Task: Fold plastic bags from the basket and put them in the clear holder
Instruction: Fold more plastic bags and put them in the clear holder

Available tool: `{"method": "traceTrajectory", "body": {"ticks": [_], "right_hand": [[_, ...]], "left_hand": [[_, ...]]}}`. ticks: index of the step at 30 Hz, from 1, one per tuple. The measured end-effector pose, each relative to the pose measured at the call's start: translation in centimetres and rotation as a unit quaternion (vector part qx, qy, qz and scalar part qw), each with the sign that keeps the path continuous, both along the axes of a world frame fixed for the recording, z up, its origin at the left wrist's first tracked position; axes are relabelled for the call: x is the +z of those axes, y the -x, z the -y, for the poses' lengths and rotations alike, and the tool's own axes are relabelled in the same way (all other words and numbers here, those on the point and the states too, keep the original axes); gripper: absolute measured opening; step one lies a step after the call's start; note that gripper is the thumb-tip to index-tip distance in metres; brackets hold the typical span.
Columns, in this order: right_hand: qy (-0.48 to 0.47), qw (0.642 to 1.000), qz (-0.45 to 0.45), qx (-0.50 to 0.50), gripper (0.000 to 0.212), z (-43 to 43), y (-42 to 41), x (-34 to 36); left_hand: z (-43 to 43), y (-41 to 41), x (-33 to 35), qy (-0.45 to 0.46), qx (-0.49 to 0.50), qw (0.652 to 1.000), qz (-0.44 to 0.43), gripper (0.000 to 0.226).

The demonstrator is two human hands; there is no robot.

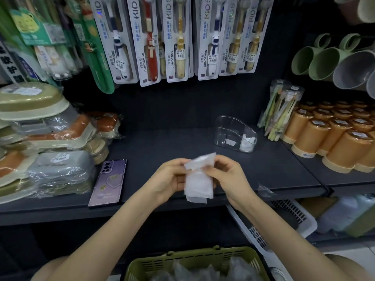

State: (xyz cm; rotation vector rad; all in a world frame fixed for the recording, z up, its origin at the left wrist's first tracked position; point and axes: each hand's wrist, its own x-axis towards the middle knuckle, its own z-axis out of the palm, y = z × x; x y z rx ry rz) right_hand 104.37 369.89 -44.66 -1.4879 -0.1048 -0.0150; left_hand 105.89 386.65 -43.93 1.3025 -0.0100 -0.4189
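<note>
Left hand [172, 179] and right hand [227, 175] pinched half-folded plastic bag [198, 179] above shelf [162, 142]; top flap apparently loose. Slick film might spring open before reaching clear holder [235, 132].

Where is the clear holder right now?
In the head view, the clear holder stands on the dark shelf, right of centre, just left of the tub of toothbrushes and beyond the right hand, which pinches a plastic bag.

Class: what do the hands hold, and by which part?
A folded plastic bag: left hand holds its left side, right hand pinches its upper right edge.
</note>
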Motion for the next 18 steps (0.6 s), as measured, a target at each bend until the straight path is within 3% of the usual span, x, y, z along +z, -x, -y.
{"method": "traceTrajectory", "body": {"ticks": [3,5,10,13,16,18], "right_hand": [[-0.008,0.999,0.039,-0.005,0.028,0.5,-0.1,0.1],[0.008,0.997,0.072,-0.012,0.029,1.0,-0.4,0.1],[0.081,0.984,0.156,-0.021,0.036,2.3,-1.2,-0.3],[0.063,0.991,0.117,0.024,0.028,4.3,-1.6,-0.2],[0.013,0.998,0.023,0.058,0.036,6.3,-2.2,0.2],[0.077,0.997,-0.004,0.022,0.027,6.6,-2.4,0.3]], "left_hand": [[-0.5,-0.3,0.5,0.025,-0.017,0.998,-0.049,0.038],[-0.6,-0.5,0.7,-0.031,-0.049,0.997,-0.041,0.048],[0.0,-0.8,1.0,-0.132,-0.132,0.981,0.047,0.026],[0.6,-1.5,0.7,-0.195,-0.104,0.971,0.097,0.017],[1.7,-2.4,0.5,-0.266,-0.090,0.944,0.172,0.017],[2.6,-3.0,0.4,-0.290,-0.093,0.928,0.217,0.021]]}}
